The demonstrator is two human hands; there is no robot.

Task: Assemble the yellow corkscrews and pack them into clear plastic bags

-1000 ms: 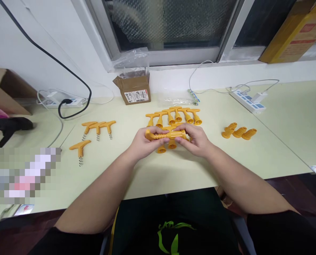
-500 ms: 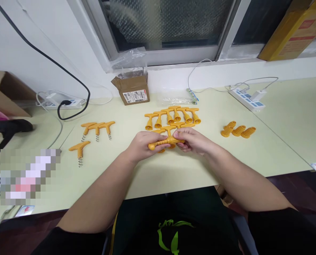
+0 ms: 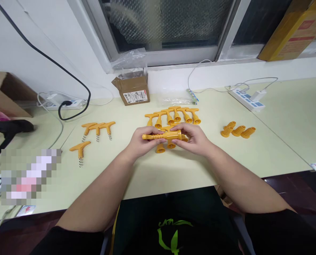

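Both hands grip one yellow corkscrew (image 3: 171,135), held level above the table. My left hand (image 3: 142,143) pinches its ribbed handle end; my right hand (image 3: 193,139) has thumb and fingers around the flared sleeve end. Behind and beneath the hands stand several yellow corkscrews with sleeves (image 3: 176,115), partly hidden. At the left lie several yellow handles with bare metal spirals (image 3: 80,150). Several loose yellow sleeves (image 3: 248,132) stand or lean at the right.
A small cardboard box (image 3: 135,90) with plastic wrap stands by the window. Power strips sit at the back right (image 3: 247,98) and back left (image 3: 75,103), with cables. A black cable (image 3: 49,62) hangs at the left. A clear bag (image 3: 174,98) lies behind the corkscrews.
The held piece has turned so that its flared sleeve shows between my hands. My right thumb has moved off the top to the near side, and both hands have shifted slightly.
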